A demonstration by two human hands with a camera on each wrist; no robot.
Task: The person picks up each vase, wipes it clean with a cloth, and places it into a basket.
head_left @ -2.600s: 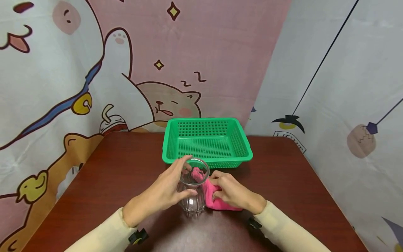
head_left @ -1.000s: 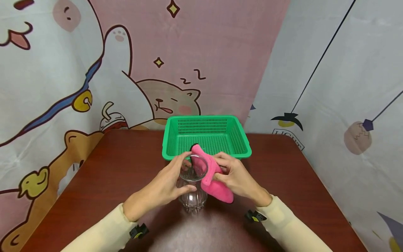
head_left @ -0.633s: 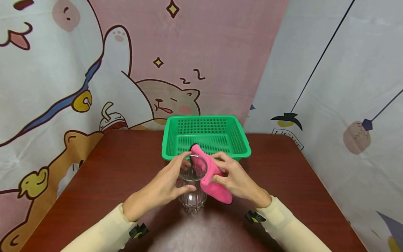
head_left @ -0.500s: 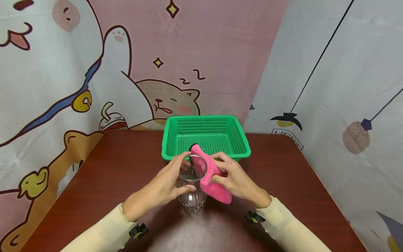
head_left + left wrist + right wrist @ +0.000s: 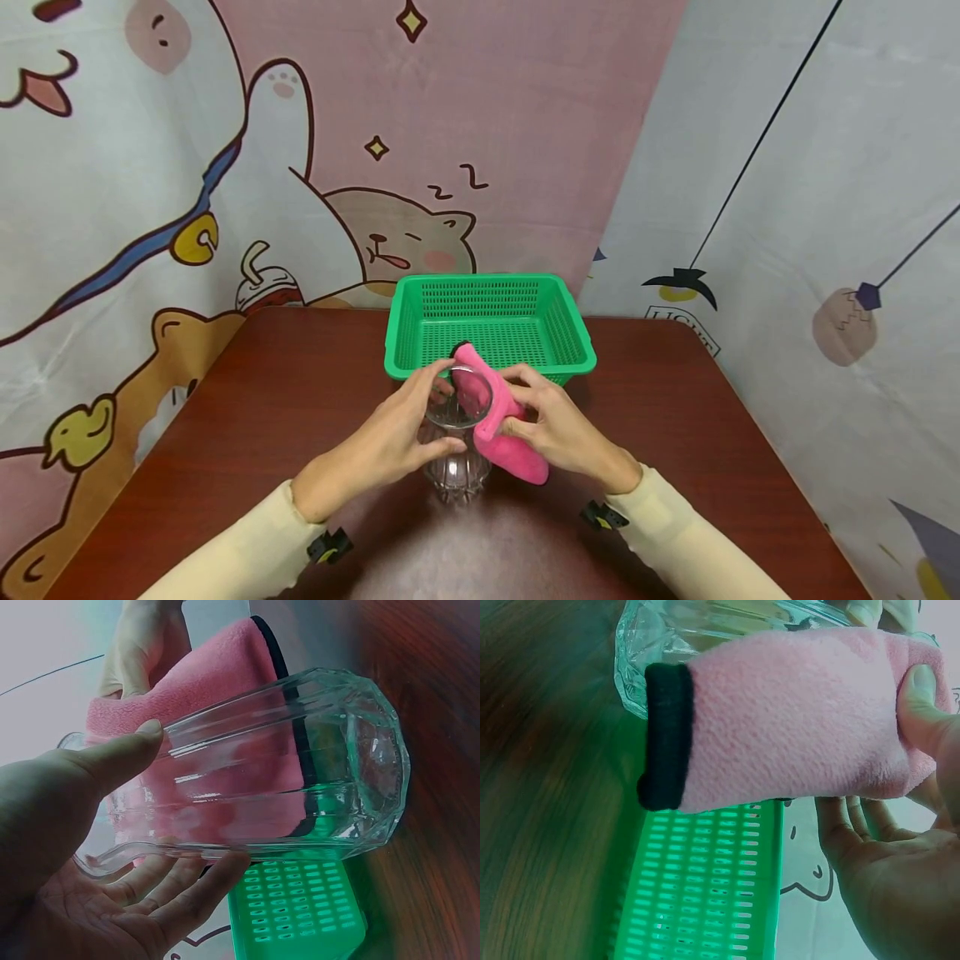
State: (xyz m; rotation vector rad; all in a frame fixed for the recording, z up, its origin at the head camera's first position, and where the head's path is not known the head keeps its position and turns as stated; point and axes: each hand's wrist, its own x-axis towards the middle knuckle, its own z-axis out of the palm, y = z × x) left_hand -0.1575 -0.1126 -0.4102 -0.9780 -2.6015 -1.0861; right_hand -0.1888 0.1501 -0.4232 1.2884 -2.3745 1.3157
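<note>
A clear, ribbed glass vase (image 5: 457, 479) stands upright near the middle of the table, its round mouth tipped slightly into view. My left hand (image 5: 378, 446) grips it from the left just below the rim, thumb in front and fingers behind. A pink plush cloth (image 5: 513, 458) with black edging lies against the vase's right and far side. Folded, it is pinched by my right hand (image 5: 558, 425) between thumb and fingers. The left wrist view shows the cloth (image 5: 217, 682) through the glass wall (image 5: 367, 765). In the right wrist view, a black-edged end of the cloth (image 5: 795, 720) hangs down.
A green plastic basket (image 5: 583, 368) with slotted sides sits just behind the vase. Around them is a dark reddish-brown wooden table (image 5: 300, 392). A cartoon-printed curtain (image 5: 562, 125) hangs beyond the back edge and along the sides.
Over the earlier frames my right hand has raised the cloth from low beside the vase and brought it against the glass near the rim. In the last half second almost nothing moves.
</note>
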